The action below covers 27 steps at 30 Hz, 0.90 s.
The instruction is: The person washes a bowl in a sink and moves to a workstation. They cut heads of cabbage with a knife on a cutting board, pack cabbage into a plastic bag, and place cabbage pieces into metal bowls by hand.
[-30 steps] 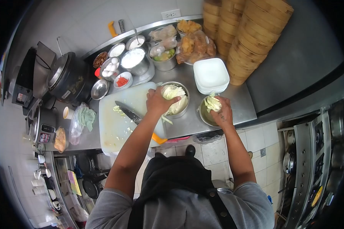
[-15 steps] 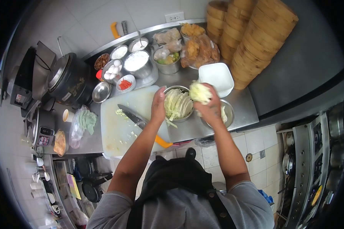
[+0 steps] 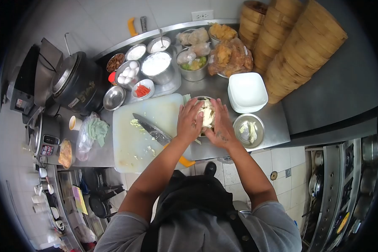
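Observation:
My left hand and my right hand cup a heap of pale cut cabbage from both sides, over a round metal bowl. The hands cover most of that bowl. Right of them, a second metal bowl holds a few cabbage pieces. To the left lies a white cutting board with cabbage scraps. A large knife with an orange handle rests across it, the handle partly under my left forearm.
White square bowls are stacked behind the second metal bowl. Tall bamboo steamers stand at the back right. Along the back are a pot of white powder, a bowl of eggs and red strips. A large black cooker stands left.
My right hand has carried its cabbage left, from over the second bowl onto the heap in the first. My left hand has moved from the rim onto the cabbage.

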Each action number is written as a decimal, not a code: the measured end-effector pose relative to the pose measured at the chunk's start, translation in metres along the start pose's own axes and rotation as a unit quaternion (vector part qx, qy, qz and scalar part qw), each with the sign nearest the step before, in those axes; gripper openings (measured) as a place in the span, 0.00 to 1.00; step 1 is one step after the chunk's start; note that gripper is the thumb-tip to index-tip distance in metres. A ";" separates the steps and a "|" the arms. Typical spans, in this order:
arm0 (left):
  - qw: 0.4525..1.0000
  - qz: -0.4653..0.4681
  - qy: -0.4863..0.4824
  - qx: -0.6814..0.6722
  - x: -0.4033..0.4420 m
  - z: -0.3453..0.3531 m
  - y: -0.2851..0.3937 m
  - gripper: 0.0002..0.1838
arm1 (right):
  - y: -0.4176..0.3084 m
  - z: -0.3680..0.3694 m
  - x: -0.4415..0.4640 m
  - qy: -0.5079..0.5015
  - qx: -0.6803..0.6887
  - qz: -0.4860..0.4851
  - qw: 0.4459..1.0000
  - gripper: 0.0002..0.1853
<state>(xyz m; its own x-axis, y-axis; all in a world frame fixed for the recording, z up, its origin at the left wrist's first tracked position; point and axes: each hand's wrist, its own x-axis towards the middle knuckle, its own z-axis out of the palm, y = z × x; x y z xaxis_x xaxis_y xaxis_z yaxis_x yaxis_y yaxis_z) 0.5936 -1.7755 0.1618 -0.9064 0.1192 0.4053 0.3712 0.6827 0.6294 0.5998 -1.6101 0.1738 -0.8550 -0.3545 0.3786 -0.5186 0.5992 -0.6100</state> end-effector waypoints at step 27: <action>1.000 0.022 -0.015 -0.007 -0.012 -0.004 0.002 0.31 | 0.008 -0.008 -0.016 0.048 0.099 0.110 0.988 0.37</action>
<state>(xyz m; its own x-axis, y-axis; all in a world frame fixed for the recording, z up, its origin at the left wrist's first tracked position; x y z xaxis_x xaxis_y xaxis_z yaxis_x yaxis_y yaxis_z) 0.6065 -1.7789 0.1608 -0.8946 0.1714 0.4126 0.4136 0.6668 0.6199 0.6098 -1.5939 0.1684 -0.9470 -0.1573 0.2803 -0.3211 0.4979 -0.8056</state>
